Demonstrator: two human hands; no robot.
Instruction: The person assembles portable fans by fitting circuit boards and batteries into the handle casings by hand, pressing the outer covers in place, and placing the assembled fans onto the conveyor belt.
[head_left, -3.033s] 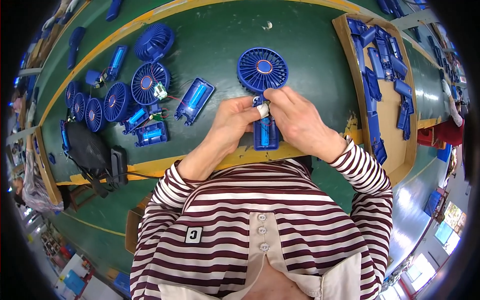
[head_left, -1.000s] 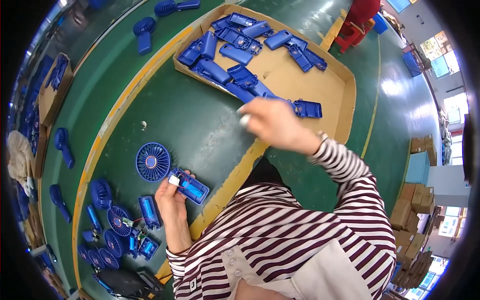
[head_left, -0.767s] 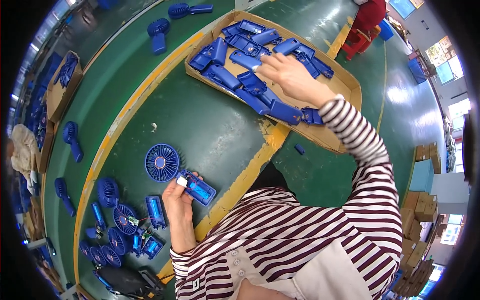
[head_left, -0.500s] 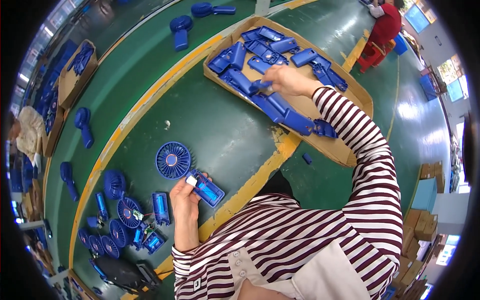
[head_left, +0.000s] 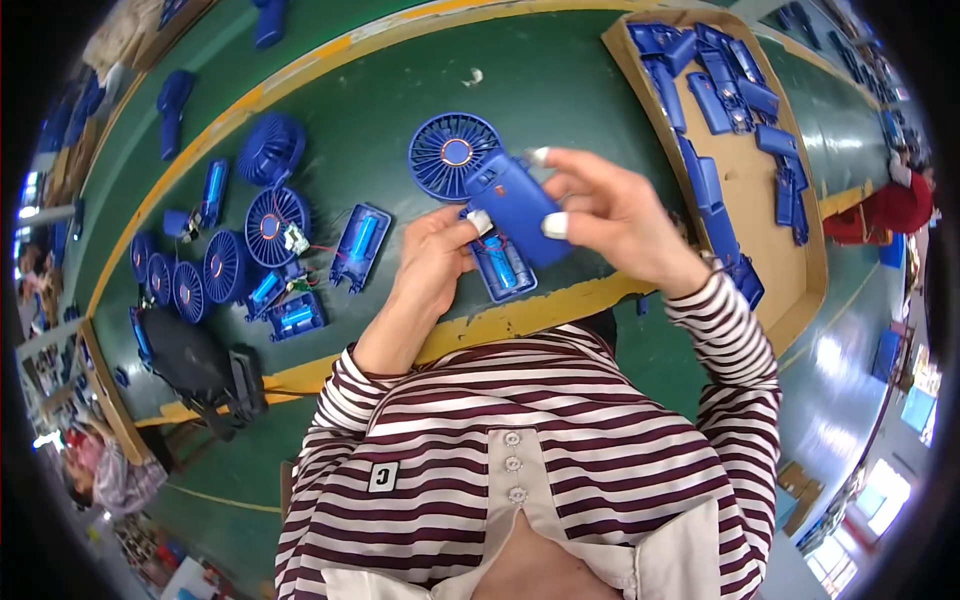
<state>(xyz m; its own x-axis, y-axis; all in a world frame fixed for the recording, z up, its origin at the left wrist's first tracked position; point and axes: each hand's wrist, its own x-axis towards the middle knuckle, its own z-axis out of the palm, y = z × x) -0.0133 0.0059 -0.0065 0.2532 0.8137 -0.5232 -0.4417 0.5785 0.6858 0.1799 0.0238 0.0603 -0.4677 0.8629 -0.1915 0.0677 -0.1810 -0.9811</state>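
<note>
My left hand [head_left: 436, 262] is closed on a blue handheld fan [head_left: 455, 152], whose round grille lies beyond my fingers. Its opened handle [head_left: 503, 268], with a light-blue battery and wires inside, points toward me. Between the thumb and fingers of my right hand [head_left: 618, 212] is a blue handle cover [head_left: 522, 210]. The cover is tilted over the handle and hides part of it; whether the two touch I cannot tell. Left of my left hand lies another open handle half [head_left: 361, 246] with a battery, wired to a fan head [head_left: 277, 228].
A cardboard tray [head_left: 800, 300] with several blue handle covers stands at the right. More fan heads [head_left: 225, 266] and battery parts lie at the left, near a black rounded object [head_left: 183, 352]. A person in red [head_left: 890, 210] sits at the far right.
My right hand has come back from the cardboard tray with a handle cover, now above the open handle. My left hand still holds the fan. The view has turned toward the left.
</note>
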